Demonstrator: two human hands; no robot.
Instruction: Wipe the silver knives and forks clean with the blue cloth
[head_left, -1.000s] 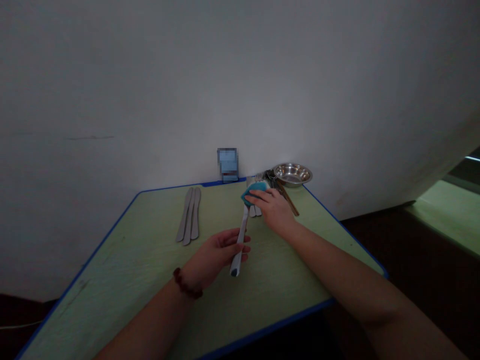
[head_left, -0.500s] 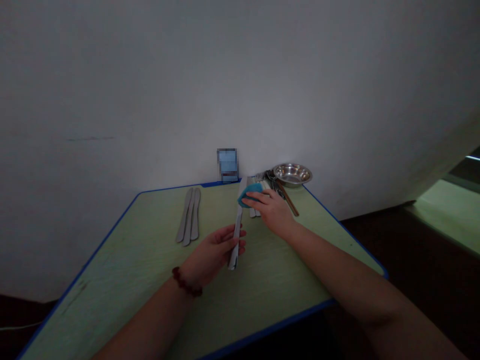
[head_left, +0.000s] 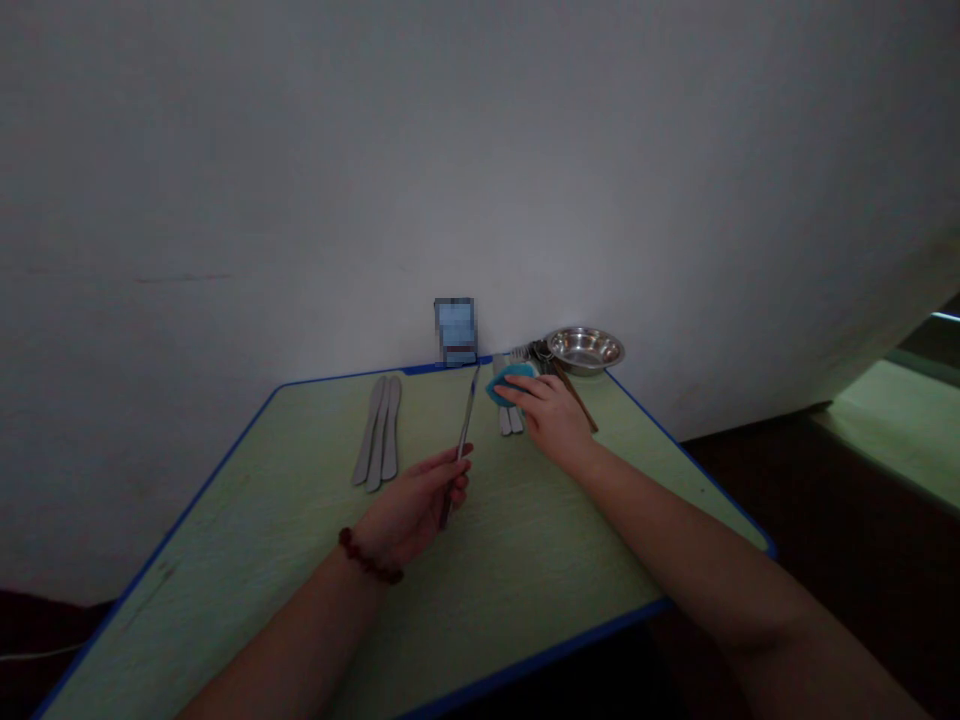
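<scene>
My left hand (head_left: 420, 495) is closed around the handle of a table knife (head_left: 468, 410), which is turned edge-on with its blade pointing away from me. A blue cloth or sponge (head_left: 511, 384) is gripped in my right hand (head_left: 556, 418), just right of the blade and apart from it. Below the blue piece, the handles of two pieces of cutlery (head_left: 511, 420) show on the table; their far parts are partly covered. To the left, three table knives (head_left: 381, 435) lie side by side.
A steel bowl (head_left: 586, 350) stands at the back right, with forks, spoons and brown chopsticks (head_left: 576, 398) beside it. A blurred-out phone-like screen (head_left: 456, 331) leans on the wall. The pale green table (head_left: 300, 560) has a blue edge.
The knife in my left hand has rolled from flat to edge-on and shifted slightly left. My right hand has drawn the blue piece off the blade, to the right.
</scene>
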